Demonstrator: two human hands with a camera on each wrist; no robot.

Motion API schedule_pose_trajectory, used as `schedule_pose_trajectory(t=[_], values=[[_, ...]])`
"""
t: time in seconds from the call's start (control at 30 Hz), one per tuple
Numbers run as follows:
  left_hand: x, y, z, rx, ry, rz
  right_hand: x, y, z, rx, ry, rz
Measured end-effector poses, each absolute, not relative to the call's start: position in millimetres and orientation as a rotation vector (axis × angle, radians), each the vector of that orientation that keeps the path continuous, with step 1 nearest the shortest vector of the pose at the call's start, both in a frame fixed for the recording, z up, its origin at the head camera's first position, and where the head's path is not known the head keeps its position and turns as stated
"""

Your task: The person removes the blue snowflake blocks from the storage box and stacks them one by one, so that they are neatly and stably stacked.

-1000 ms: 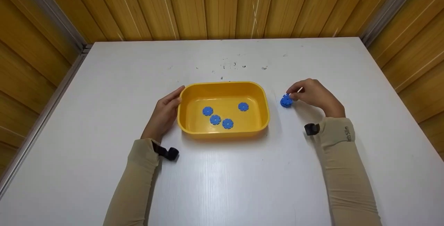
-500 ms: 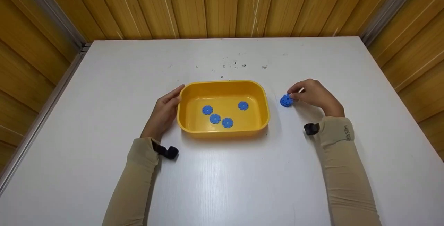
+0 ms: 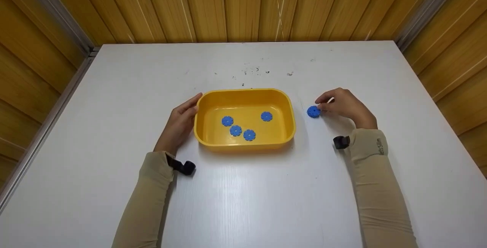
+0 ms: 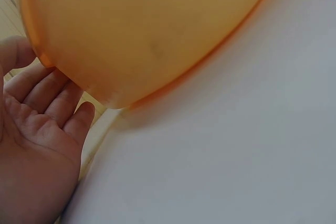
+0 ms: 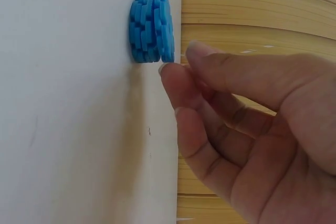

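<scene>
On the white tabletop point(image 3: 243, 198), we saw the blue notched-disc stack point(image 3: 313, 112) upright, just left of the nearer right hand point(image 3: 347, 105), whose fingertips point(image 5: 179, 80) were slightly parted.

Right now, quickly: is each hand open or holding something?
Left hand: holding the yellow tray at its rim.
Right hand: open, beside the blue disc stack.

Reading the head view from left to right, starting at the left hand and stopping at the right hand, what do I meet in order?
Left hand, yellow tub, stack of blue discs, right hand.
</scene>
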State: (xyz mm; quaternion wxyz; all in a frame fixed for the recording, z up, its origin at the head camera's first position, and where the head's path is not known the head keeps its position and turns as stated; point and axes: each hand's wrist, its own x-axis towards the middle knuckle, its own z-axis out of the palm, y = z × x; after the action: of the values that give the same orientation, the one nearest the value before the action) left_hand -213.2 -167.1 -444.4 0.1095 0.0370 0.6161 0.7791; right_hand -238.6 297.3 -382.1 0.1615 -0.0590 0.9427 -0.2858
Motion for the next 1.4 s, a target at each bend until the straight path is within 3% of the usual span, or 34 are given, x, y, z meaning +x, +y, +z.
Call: schedule_pose_trajectory(t=[0.73,1.4], values=[[-213,-167,-443,0.125,1.828,2.273,-236,284,-366,-0.249,2.72,-0.848],[-212,-164,-444,0.094,1.814,2.28,-239,240,-335,-0.419,2.717,-0.83]])
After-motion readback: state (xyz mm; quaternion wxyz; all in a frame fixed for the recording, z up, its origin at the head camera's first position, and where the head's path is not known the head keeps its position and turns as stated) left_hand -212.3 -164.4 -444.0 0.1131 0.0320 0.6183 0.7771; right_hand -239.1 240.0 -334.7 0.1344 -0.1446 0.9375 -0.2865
